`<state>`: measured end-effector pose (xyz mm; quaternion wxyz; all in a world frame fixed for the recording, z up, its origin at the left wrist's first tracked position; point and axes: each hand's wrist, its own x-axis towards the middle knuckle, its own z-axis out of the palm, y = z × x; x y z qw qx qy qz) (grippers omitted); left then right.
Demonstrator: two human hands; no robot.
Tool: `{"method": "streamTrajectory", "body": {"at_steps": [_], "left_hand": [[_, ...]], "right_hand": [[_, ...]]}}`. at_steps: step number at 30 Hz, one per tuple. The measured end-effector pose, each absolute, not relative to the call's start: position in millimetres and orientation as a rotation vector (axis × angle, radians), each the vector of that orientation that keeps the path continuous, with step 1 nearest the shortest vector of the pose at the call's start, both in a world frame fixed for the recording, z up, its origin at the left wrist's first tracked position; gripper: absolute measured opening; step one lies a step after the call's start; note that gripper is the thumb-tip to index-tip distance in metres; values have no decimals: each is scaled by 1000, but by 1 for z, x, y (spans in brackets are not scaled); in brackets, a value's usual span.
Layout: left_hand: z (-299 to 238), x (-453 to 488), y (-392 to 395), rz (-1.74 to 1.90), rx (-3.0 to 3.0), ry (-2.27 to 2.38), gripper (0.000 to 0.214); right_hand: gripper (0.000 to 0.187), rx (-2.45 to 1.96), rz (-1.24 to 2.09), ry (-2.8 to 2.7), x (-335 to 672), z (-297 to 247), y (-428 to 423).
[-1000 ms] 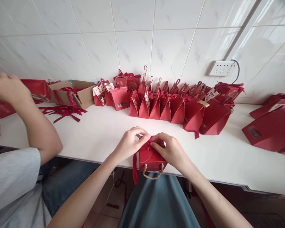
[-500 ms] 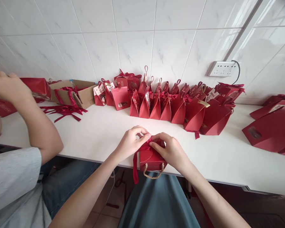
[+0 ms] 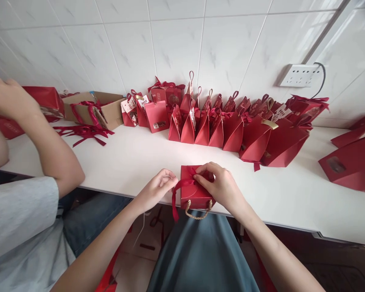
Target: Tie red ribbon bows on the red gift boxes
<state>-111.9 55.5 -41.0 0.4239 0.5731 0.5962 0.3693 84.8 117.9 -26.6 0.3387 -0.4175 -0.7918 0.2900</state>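
A small red gift box point(image 3: 193, 192) with a rope handle point(image 3: 198, 211) lies at the near edge of the white table point(image 3: 134, 162). A dark red ribbon point(image 3: 177, 192) runs from its top and hangs down over the table edge. My left hand point(image 3: 156, 189) sits just left of the box, fingers curled in a pinch on the ribbon. My right hand point(image 3: 220, 184) rests on the box's top right, fingers closed on the ribbon at the box's top.
A row of red gift bags point(image 3: 228, 127) stands along the tiled wall. An open cardboard box point(image 3: 93, 109) with loose red ribbons point(image 3: 83, 133) sits at the back left. Larger red bags point(image 3: 353, 162) lie at the right. Another person's arm point(image 3: 39, 134) reaches over the table's left end.
My left hand has drawn away to the left of the box, pulling the ribbon out sideways. My right hand stays on the box top. The view has tilted slightly down.
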Motion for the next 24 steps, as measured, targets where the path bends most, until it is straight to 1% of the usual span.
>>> {"method": "streamTrajectory", "body": {"at_steps": [3, 7, 11, 15, 18, 24], "left_hand": [[-33, -112, 62, 848, 1431, 1374, 31], [-28, -110, 63, 746, 1507, 1388, 35], [-30, -109, 59, 658, 1441, 1335, 37], [-21, -110, 57, 660, 1441, 1270, 33], [-6, -108, 61, 684, 1533, 1288, 27], [25, -101, 77, 580, 1886, 1544, 20]], "right_hand": [[6, -1091, 768, -2064, 85, -27, 118], [6, -1086, 766, -2066, 85, -28, 118], [6, -1073, 736, -2078, 85, -28, 119], [7, -1048, 711, -2097, 86, -27, 120], [6, -1037, 701, -2102, 86, -27, 120], [8, -1054, 719, -2093, 86, -29, 119]]}}
